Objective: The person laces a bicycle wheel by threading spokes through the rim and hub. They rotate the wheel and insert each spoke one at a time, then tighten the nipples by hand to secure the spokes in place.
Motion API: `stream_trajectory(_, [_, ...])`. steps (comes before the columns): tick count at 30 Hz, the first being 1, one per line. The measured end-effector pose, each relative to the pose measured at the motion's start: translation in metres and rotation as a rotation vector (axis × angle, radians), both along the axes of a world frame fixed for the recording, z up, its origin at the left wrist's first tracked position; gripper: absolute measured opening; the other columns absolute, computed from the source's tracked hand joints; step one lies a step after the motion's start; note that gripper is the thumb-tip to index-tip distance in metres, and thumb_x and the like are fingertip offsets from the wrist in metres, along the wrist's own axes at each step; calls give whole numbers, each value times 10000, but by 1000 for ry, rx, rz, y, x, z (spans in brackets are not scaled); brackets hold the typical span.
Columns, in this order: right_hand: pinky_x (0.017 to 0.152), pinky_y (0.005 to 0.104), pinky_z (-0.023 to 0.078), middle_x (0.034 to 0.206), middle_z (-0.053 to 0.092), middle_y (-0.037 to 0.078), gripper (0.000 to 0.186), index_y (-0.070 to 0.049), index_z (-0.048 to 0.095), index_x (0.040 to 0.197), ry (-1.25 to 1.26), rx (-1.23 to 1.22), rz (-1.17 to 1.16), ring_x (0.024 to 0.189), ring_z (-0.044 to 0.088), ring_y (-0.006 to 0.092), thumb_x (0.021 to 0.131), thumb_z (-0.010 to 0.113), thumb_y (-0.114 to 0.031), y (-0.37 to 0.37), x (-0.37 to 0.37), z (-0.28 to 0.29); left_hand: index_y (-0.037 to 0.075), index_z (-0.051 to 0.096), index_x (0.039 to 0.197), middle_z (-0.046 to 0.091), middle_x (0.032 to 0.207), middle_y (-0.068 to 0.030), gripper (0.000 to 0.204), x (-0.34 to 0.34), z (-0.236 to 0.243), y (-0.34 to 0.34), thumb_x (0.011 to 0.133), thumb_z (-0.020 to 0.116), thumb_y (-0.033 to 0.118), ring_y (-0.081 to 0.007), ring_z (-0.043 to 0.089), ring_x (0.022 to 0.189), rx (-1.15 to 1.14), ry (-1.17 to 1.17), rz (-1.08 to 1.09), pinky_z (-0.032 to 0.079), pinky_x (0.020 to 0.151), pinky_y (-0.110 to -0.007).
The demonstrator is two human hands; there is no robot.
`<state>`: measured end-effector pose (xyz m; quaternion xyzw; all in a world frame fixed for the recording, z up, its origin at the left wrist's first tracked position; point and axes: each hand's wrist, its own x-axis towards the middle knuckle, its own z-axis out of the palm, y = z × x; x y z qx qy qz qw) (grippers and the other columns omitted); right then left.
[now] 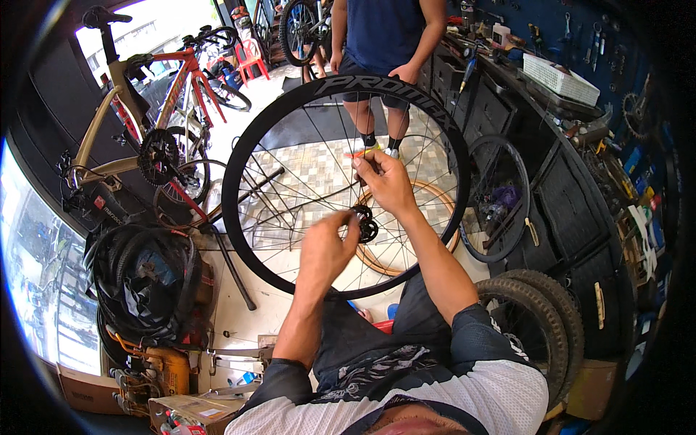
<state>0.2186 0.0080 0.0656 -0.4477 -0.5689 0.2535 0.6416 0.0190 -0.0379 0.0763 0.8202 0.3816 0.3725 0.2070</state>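
Observation:
A black deep-rim bicycle wheel [250, 145] with thin spokes stands upright in front of me. My left hand [326, 243] is closed around the black hub [367, 226] at its centre. My right hand [384, 177] is higher up among the spokes, pinching a small orange tool [360, 153] against a spoke. My lap and dark shorts are just below the wheel.
Another person in blue top and dark shorts [384, 43] stands behind the wheel. A red and tan bicycle [156, 109] stands at left. Knobby tyres [540, 319] lean at right by a dark workbench [507, 101] with a white basket [560, 78]. Coiled tyres [145, 279] hang lower left.

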Motion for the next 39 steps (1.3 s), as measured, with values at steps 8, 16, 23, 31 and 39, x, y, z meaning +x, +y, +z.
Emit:
stream_trajectory(8, [600,357,462,680,670,87,440,4,673,880,-94,-32,-241,622,614,175,1055,679,-400,-21,-16,21,-76,429,1544,632,1375,-324,819,46,70,103,972,810,369,-349,613,1327,-280,-824,27,489,1114,-428])
stream_trajectory(16, [576,339,445,652,648,67,439,-3,670,886,-63,78,-231,587,560,146,1044,698,-412,-22,-14,18,0,651,1260,741,1197,-131,303,75,71,143,1039,709,198,-291,711,1177,-464,-1059,-405,569,971,-432])
stream_trajectory(23, [627,370,533,690,697,86,298,-59,668,1269,-132,117,-291,629,705,227,1030,686,-238,-27,-20,29,-21,624,1210,733,1130,-144,286,72,82,145,1012,738,151,-313,734,1089,-564,-1083,-435,607,948,-501])
stream_trajectory(31, [544,320,421,596,498,19,480,-88,621,1444,-250,185,-389,528,487,115,972,706,-104,-30,-29,37,-21,643,1182,738,1093,-158,280,70,80,147,999,764,153,-308,730,1073,-641,-1077,-525,597,966,-492])
stream_trajectory(39, [522,327,409,554,486,27,436,-87,661,1381,-240,192,-405,490,470,124,949,723,-106,-28,-30,37,20,700,1110,747,1072,-128,165,67,81,150,1022,735,155,-291,722,1054,-749,-1058,-652,584,928,-455])
